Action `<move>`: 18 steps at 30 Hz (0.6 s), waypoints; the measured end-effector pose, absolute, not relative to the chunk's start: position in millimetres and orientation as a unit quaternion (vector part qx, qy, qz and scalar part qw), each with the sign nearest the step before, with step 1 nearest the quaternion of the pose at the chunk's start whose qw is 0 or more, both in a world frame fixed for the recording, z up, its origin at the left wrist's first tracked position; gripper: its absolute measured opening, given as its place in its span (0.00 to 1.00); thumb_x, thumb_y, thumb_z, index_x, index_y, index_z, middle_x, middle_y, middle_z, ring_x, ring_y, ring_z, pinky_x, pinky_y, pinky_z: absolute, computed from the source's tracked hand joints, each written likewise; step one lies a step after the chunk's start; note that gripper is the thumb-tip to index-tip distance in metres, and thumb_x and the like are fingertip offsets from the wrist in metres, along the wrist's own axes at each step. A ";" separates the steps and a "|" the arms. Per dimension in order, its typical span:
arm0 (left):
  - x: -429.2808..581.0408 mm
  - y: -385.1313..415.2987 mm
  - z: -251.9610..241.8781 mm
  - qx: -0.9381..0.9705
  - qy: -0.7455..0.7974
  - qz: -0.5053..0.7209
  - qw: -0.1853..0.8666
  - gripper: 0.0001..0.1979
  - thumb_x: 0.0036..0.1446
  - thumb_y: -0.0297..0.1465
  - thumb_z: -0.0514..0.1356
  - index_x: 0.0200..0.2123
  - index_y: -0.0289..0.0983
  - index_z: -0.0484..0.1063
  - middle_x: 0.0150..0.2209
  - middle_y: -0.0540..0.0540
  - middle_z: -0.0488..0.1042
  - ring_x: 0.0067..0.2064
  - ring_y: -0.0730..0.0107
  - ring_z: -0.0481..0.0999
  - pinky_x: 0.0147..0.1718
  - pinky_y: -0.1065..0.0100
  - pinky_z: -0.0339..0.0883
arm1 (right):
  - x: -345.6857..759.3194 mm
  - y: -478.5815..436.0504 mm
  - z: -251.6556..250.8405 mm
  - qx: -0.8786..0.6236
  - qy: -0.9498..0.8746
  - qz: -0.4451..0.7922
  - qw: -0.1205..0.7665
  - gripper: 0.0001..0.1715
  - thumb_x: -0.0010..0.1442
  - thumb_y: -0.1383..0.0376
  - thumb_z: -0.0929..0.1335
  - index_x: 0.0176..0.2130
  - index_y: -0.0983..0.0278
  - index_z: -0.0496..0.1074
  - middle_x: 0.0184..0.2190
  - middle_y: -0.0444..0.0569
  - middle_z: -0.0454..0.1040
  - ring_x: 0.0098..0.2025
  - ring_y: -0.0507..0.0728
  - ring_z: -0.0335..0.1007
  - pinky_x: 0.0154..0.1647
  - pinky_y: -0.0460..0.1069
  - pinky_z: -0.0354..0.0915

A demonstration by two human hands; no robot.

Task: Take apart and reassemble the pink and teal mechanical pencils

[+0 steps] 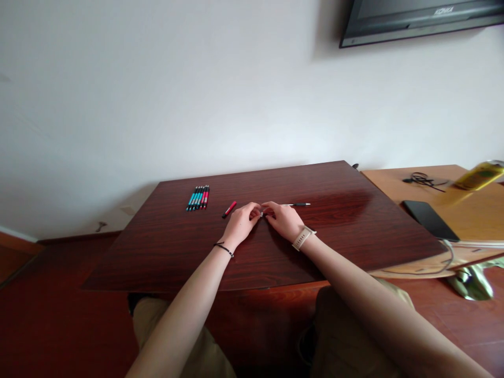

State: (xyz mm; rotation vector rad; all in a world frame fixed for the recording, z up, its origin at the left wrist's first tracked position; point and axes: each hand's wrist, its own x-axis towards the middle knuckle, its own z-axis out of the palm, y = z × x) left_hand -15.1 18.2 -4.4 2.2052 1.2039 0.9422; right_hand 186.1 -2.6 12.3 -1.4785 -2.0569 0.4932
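Note:
Over the middle of the dark wood table (189,257), my left hand (242,224) and my right hand (285,220) meet at the fingertips. Both are closed in a pinch on a small silvery-white piece (261,214), too small to make out fully. Just left of my left hand lies a red pen barrel (229,209) with a dark end. Beyond my right hand lies a thin silver and black pen part (301,204), its left end hidden behind the fingers. Farther left, several pens (198,198) lie side by side, turquoise ones on the left and pink-red ones on the right.
On the right, a lighter wood table (384,184) bears a black phone (429,220), a coiled black cable (423,180) and a yellow can or bottle (480,175). A television (421,23) hangs on the white wall (197,94) behind. My knees are under the table's front edge.

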 end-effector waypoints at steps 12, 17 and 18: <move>-14.4 12.9 1.7 0.810 0.455 0.326 0.175 0.14 0.61 0.19 0.63 0.47 0.40 0.75 0.40 0.47 0.82 0.41 0.62 0.83 0.44 0.62 0.76 | 192.1 12.0 -0.3 -0.500 -0.812 0.156 0.258 0.15 0.72 0.68 0.69 0.51 0.57 0.85 0.44 0.50 0.79 0.43 0.57 0.78 0.45 0.48 0.68; -14.5 12.8 0.7 0.806 0.453 0.327 0.195 0.15 0.61 0.19 0.63 0.48 0.40 0.75 0.40 0.47 0.83 0.42 0.62 0.83 0.45 0.63 0.77 | 193.8 13.7 -1.4 -0.489 -0.812 0.165 0.274 0.07 0.69 0.66 0.73 0.44 0.58 0.84 0.41 0.48 0.79 0.40 0.55 0.77 0.42 0.47 0.66; -14.5 12.6 0.8 0.807 0.451 0.327 0.198 0.16 0.61 0.19 0.63 0.48 0.41 0.75 0.40 0.47 0.83 0.42 0.62 0.83 0.45 0.63 0.77 | 194.2 13.8 -1.5 -0.490 -0.811 0.166 0.275 0.06 0.69 0.65 0.73 0.44 0.59 0.84 0.41 0.48 0.79 0.40 0.55 0.77 0.42 0.47 0.66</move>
